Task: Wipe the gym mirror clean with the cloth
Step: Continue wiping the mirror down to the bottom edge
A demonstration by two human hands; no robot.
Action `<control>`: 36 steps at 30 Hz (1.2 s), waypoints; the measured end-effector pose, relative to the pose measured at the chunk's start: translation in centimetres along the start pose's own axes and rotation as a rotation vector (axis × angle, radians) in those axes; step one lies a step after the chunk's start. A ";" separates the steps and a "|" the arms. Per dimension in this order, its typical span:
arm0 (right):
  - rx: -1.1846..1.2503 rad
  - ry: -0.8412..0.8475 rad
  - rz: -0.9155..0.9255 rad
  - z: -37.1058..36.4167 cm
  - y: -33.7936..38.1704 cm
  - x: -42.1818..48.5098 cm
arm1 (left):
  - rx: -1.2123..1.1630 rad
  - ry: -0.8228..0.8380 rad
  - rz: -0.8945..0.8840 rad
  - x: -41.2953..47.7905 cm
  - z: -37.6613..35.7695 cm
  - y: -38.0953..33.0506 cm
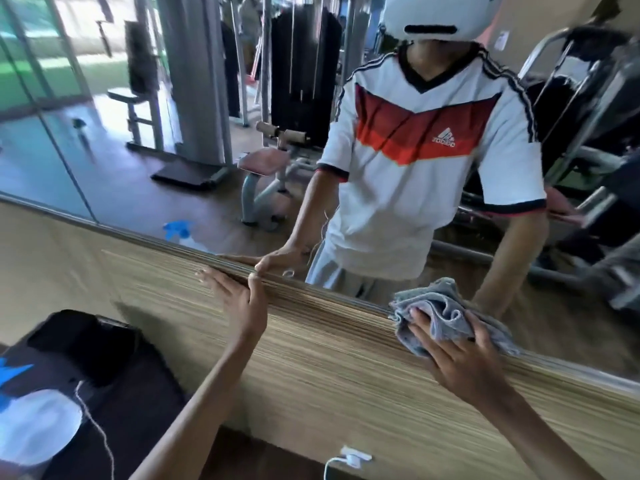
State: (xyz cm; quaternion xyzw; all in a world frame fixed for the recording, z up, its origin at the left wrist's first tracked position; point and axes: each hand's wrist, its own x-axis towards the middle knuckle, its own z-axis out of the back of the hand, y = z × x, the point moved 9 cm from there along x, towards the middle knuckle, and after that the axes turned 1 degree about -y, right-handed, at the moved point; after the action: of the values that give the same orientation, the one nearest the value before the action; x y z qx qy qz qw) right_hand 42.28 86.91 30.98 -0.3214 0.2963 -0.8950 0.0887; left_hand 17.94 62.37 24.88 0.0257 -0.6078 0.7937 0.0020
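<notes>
Large wall mirror (180, 140) sits above a striped light-wood wall panel (329, 382). The thin metal strip along the mirror's lower edge runs diagonally across the head view.

- Right hand (460, 362): fingers spread and fairly straight, pressing a crumpled grey microfibre cloth (440, 311) onto the glass right at the lower edge. The cloth straddles the edge strip. Its lower part is covered by the hand, and the thumb is hard to separate from the folds.
- Left hand (239, 294): flat on the wood panel just under the mirror, fingers straight and holding nothing, thumb tip touching the edge strip. It is well apart from the cloth.
- Reflection: the person's torso in a white and red shirt, both arms and gym machines. The head is covered by a white headset and the top is cut off by the frame.
- Lower left: a translucent white spray bottle with blue trigger (34, 424) on a black counter (114, 368). It is heavily blurred and cut off by the left edge, and its label can't be read. A blue smear in the mirror near the strip looks like its reflection.
- Bottom centre: a white plug with cable (353, 457) on the panel. The cable runs out of frame.

Motion blur everywhere, so the state of the glass surface can't be told.
</notes>
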 end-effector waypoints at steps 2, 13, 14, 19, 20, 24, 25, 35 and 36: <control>0.032 -0.006 -0.042 -0.1 0.1 0.4 | -0.032 -0.008 0.032 -0.1 -0.1 -0.2; 0.159 -0.047 -0.009 -1.5 9.5 12.5 | -0.059 -0.068 0.092 -0.3 0.3 -1.3; 0.137 -0.038 0.015 -1.6 9.0 11.7 | -0.064 -0.069 0.095 -0.4 0.3 -1.4; 0.062 -0.062 -0.015 -0.3 4.1 5.1 | -0.068 -0.080 0.071 0.0 0.6 -1.2; 0.052 -0.066 -0.022 0.1 2.9 3.5 | -0.065 -0.085 0.064 0.0 0.5 -1.0; -0.009 -0.026 -0.056 1.0 -1.4 -2.1 | -0.061 -0.071 0.024 0.2 0.3 -0.7; -0.015 0.001 -0.075 0.7 -2.0 -3.1 | -0.071 -0.064 0.034 0.3 0.2 -0.5; 0.142 -0.031 -0.310 -0.1 4.4 3.9 | -0.093 -0.093 0.037 0.8 0.3 0.6; 0.157 -0.030 -0.281 0.0 5.0 4.9 | -0.106 -0.116 0.048 0.8 0.4 0.7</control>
State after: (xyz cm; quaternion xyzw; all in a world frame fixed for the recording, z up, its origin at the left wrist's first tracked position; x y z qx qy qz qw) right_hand 38.33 81.15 30.54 -0.3649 0.1766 -0.9141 -0.0081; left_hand 17.10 61.80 24.30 0.0570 -0.6486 0.7573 -0.0507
